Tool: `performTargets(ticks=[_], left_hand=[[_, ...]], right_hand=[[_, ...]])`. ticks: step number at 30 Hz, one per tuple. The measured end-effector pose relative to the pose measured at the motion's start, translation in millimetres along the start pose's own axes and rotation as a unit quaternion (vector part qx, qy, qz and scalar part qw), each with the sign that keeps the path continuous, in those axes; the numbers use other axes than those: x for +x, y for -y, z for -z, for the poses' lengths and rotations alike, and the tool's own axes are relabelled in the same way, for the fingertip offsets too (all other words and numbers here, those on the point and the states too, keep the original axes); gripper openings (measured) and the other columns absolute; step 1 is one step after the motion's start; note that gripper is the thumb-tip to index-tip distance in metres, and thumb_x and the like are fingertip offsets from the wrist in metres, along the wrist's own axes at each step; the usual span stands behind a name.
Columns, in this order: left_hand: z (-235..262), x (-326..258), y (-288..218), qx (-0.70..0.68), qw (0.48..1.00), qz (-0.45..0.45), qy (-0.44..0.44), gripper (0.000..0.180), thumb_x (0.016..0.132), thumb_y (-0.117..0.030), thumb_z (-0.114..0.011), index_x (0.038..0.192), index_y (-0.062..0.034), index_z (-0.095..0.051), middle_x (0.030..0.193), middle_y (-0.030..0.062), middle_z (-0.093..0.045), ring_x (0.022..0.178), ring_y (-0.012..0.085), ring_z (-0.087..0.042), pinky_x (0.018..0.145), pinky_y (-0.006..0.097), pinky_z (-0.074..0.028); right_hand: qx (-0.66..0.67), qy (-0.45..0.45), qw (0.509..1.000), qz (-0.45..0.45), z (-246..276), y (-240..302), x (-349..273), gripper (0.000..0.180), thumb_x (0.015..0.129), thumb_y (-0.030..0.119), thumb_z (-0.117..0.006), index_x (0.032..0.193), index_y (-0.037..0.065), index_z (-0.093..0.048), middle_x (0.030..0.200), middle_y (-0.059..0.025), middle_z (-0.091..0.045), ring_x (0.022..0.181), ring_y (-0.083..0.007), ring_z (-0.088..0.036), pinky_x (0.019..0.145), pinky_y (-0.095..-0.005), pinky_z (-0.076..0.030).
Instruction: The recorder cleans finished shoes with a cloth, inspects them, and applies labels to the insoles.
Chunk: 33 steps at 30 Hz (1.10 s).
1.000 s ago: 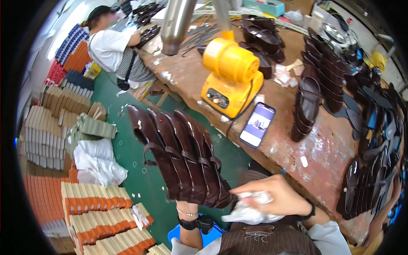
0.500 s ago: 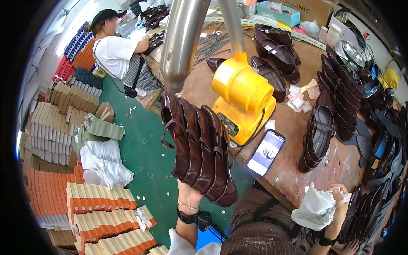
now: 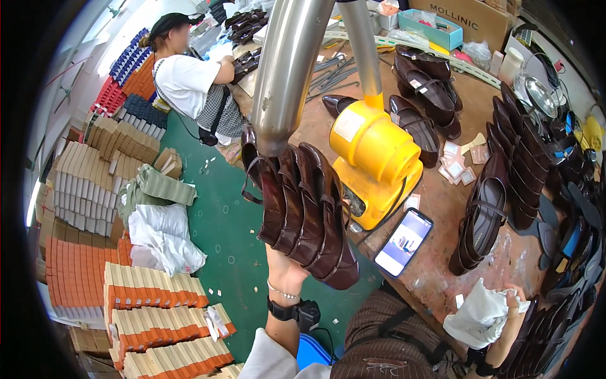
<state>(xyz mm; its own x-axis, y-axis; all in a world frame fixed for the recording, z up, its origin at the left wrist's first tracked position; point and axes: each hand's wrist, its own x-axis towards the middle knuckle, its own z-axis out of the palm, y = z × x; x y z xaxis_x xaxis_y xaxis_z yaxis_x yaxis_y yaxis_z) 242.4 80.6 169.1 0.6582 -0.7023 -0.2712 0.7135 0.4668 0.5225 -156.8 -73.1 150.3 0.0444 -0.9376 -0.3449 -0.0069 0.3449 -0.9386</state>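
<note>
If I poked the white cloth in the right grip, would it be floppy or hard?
Probably floppy: the white cloth bunches into loose folds. It's likely light, since the right grip holds it up by one side. If set down and pushed, it might slide or crumple rather than roll, because its shape is uneven.

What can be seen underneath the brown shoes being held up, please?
The left hand is under the nearer side of the brown shoes, with green floor below. Its fingers are covered and cannot be seen.
</note>
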Motion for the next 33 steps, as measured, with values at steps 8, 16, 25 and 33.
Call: performTargets(ticks=[8, 16, 25, 33], left_hand=[[16, 6, -6, -0.043, 0.997, -0.021, 0.052, 0.051, 0.096, -0.045, -0.045, 0.134, -0.0107, -0.051, 0.135, 0.0098, -0.054, 0.121, 0.0291, -0.054, 0.103, 0.048, -0.043], [31, 22, -7, -0.101, 0.987, -0.047, 0.114, 0.051, 0.095, -0.046, -0.046, 0.132, -0.0115, -0.053, 0.134, 0.0091, -0.056, 0.12, 0.0286, -0.054, 0.102, 0.048, -0.043], [28, 22, -11, -0.077, 0.99, -0.103, 0.054, 0.051, 0.092, -0.05, -0.048, 0.127, -0.0134, -0.058, 0.128, 0.0069, -0.06, 0.116, 0.0275, -0.056, 0.1, 0.047, -0.044], [37, 33, -13, -0.16, 0.977, -0.125, 0.071, 0.056, 0.091, -0.051, -0.05, 0.13, -0.0105, -0.054, 0.133, 0.0091, -0.055, 0.121, 0.03, -0.051, 0.105, 0.049, -0.038]], right_hand=[[0.02, -0.004, 1.0, 0.001, 3, 0, 2, 0.032, 0.087, 0.027, -0.068, 0.102, 0.001, -0.058, 0.081, -0.008, -0.062, 0.071, -0.0163, -0.062, 0.067, -0.028, -0.05], [-0.003, -0.008, 1.0, 0.012, 14, -14, 10, 0.03, 0.088, 0.028, -0.064, 0.104, 0.003, -0.058, 0.079, -0.0055, -0.058, 0.069, -0.0137, -0.058, 0.065, -0.0263, -0.048], [-0.016, 0.005, 1.0, 0.018, 16, -16, 15, 0.03, 0.09, 0.028, -0.063, 0.106, 0.003, -0.058, 0.08, -0.0066, -0.059, 0.07, -0.0149, -0.059, 0.066, -0.0269, -0.048], [-0.011, 0.014, 1.0, 0.023, 17, -17, 15, 0.03, 0.089, 0.027, -0.063, 0.105, 0.003, -0.058, 0.081, -0.0066, -0.06, 0.071, -0.015, -0.06, 0.067, -0.027, -0.049]])
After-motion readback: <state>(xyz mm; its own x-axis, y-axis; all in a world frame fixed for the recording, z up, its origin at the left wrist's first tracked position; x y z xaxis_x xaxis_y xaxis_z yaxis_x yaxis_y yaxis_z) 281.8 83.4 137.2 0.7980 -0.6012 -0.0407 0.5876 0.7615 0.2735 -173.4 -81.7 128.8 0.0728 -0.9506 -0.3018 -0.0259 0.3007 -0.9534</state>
